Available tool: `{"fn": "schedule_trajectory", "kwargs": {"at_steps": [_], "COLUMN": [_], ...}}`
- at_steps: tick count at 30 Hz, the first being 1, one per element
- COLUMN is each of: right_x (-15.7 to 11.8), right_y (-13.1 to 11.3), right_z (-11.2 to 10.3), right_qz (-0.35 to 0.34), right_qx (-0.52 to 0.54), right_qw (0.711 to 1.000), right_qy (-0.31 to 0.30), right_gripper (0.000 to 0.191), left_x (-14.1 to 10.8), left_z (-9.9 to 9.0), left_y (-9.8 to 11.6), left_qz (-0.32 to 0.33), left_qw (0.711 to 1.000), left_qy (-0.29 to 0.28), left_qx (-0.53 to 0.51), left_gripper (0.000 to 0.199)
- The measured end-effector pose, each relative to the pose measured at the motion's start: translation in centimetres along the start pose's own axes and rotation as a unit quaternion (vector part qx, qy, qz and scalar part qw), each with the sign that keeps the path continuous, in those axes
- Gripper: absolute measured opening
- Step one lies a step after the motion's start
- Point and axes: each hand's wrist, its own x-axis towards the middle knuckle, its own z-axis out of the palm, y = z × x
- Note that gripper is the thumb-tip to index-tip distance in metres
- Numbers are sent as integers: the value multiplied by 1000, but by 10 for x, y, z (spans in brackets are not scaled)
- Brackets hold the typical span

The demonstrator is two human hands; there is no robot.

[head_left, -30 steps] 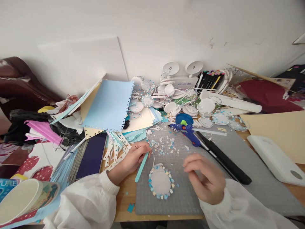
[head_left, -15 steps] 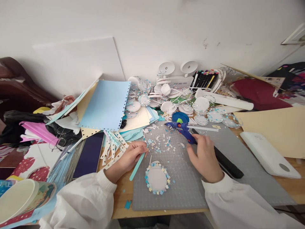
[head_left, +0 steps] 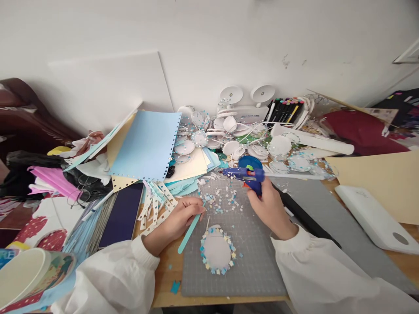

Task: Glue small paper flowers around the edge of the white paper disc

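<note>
My left hand (head_left: 183, 219), closed, pinches a teal craft stick (head_left: 190, 232) that slants down over the left edge of the grey cutting mat (head_left: 258, 257). In my right hand (head_left: 272, 210) is the handle of a blue glue gun (head_left: 245, 175), its nozzle pointing left. Between the hands, near the mat's front, lies a round white disc (head_left: 217, 251) ringed with blue, cream and white stars. Loose little star pieces (head_left: 222, 200) are scattered just beyond it. Behind the glue gun sits a blue round lid or dish (head_left: 250, 162).
A long black bar (head_left: 307, 216) crosses the mat at right, beside a white power bank-like device (head_left: 373, 218). Punched blue paper (head_left: 145, 144) stands at left above a dark phone-like slab (head_left: 121, 216). Decorated white discs (head_left: 279, 146) crowd the back. A paper cup (head_left: 29, 274) occupies the front left.
My right hand has closed around the glue gun's handle and lifted it from the mat, turning it level. My left hand keeps the craft stick in almost the same place.
</note>
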Motion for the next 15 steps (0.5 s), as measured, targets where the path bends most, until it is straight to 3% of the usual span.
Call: {"fn": "schedule_trajectory", "kwargs": {"at_steps": [3, 6, 11, 15], "right_x": [-7, -14, -18, -19], "right_y": [-8, -8, -1, 2], "right_z": [-2, -1, 3, 4], "right_qz": [76, 101, 51, 1], "right_qx": [109, 159, 142, 120], "right_qw": [991, 981, 988, 992], "right_qy": [-32, -42, -31, -30], "right_gripper": [29, 26, 16, 18], "left_x": [0, 0, 0, -1], "left_z": [0, 0, -1, -3], "left_y": [0, 0, -4, -6], "left_qz": [1, 3, -6, -10], "left_qw": [1000, 1000, 1000, 1000], "left_qy": [-6, -7, -18, -21], "left_qx": [-2, 6, 9, 13], "left_gripper": [31, 31, 30, 29]}}
